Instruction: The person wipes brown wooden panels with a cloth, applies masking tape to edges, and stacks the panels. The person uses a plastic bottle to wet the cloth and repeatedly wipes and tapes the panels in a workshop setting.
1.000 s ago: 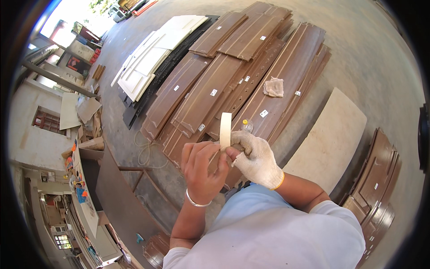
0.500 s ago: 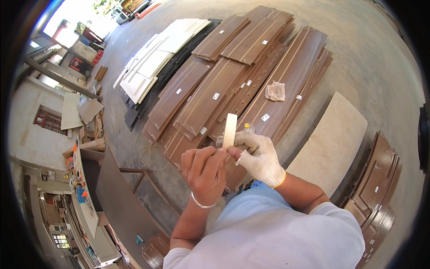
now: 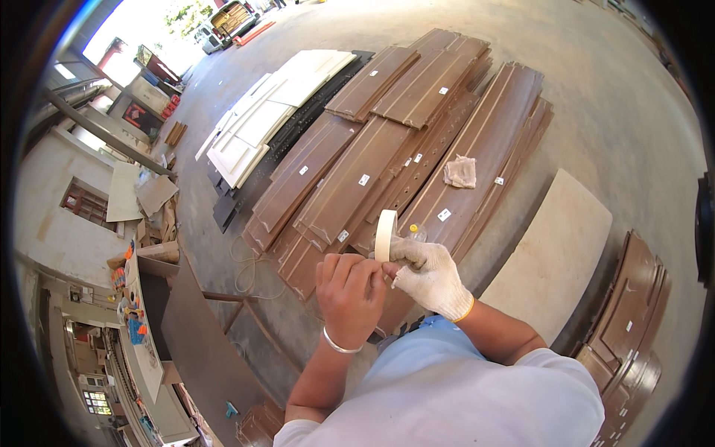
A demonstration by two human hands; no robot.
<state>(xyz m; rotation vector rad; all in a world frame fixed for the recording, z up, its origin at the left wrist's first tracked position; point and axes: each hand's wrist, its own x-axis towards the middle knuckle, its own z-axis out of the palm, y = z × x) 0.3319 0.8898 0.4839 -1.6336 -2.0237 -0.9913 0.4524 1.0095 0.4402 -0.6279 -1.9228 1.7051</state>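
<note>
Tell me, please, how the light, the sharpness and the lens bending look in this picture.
Head view: daylight, blown out white at the upper left; the tape roll between the gloved right hand and bare left hand is sharp; the brown panels bend toward the dark round rim.

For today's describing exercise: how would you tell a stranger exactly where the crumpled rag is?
Start from the spread of long brown door panels lying on the concrete floor. On the rightmost long panel, about halfway along, lies the rag. It is the only soft, crumpled, pale thing there; the other light marks on the panels are small flat white labels.
</note>
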